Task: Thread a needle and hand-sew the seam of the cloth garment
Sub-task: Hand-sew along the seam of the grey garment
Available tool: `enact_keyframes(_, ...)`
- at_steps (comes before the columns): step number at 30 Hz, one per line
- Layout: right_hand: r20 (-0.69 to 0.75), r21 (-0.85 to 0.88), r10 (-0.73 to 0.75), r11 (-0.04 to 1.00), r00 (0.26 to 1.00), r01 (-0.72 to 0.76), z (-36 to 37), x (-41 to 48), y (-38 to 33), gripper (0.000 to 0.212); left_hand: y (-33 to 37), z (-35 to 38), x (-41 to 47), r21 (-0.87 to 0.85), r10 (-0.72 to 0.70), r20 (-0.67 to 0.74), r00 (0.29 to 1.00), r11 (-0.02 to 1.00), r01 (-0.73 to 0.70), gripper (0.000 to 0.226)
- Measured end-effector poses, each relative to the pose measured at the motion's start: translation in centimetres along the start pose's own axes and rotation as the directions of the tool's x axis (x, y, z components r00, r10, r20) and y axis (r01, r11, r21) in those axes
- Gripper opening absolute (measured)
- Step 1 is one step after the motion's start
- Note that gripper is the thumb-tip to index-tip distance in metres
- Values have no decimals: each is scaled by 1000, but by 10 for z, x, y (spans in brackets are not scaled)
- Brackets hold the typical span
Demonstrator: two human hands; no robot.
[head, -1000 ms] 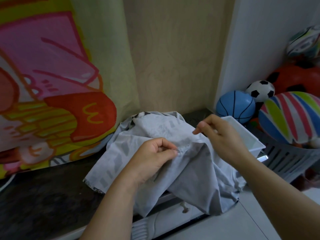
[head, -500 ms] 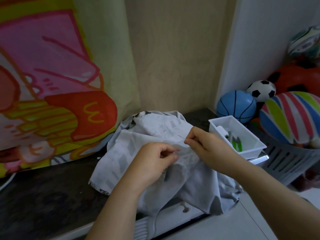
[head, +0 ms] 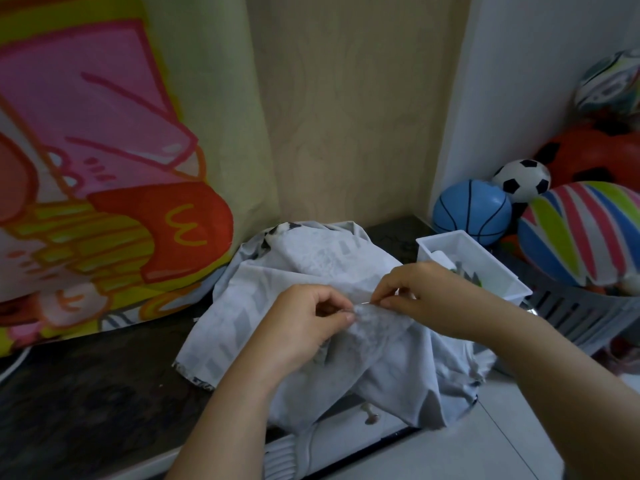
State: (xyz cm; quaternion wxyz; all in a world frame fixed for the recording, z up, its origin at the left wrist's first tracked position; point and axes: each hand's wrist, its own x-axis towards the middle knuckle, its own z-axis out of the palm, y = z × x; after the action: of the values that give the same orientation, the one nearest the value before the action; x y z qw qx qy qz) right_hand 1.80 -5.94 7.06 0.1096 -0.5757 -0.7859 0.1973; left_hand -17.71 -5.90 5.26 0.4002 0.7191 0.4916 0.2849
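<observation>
The left hand [head: 308,323] is pinching the grey garment [head: 391,372] at its seam. The right hand [head: 429,296] is pinching the needle [head: 364,302] just beside it.

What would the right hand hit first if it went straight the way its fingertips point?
The right hand, pinching the needle, points left: probably the bunched grey cloth first, left hand just behind. Depth unclear.

2 bare forearms, bare left hand [head: 304,327], bare right hand [head: 429,294]
</observation>
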Motion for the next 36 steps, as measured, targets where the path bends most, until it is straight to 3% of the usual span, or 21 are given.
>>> enact_keyframes(2,-46,-7,5,1000,999,-5,0,1,-1,18,0,0,0,-16,-11,10,1000,1000,11,17)
enact_keyframes(6,-276,-105,-61,994,959,33,0,4,-7,21,1,0,0,-72,-37,37,999,997,39,11)
enact_keyframes(9,-163,-211,-65,977,985,30,1,5,-8,21,2,-1,-2,-101,-63,53,997,993,69,8)
enact_keyframes(16,-23,-43,-49,998,999,48,0,7,-5,21,2,-5,-2,-128,-81,61,995,988,88,6)
enact_keyframes(31,-18,51,-98,994,995,98,0,5,-2,20,-2,-5,-1,-204,-61,111,992,976,83,9)
enact_keyframes(36,-26,165,-103,981,994,106,2,2,-6,19,-2,-4,0,-237,-39,138,990,969,72,12)
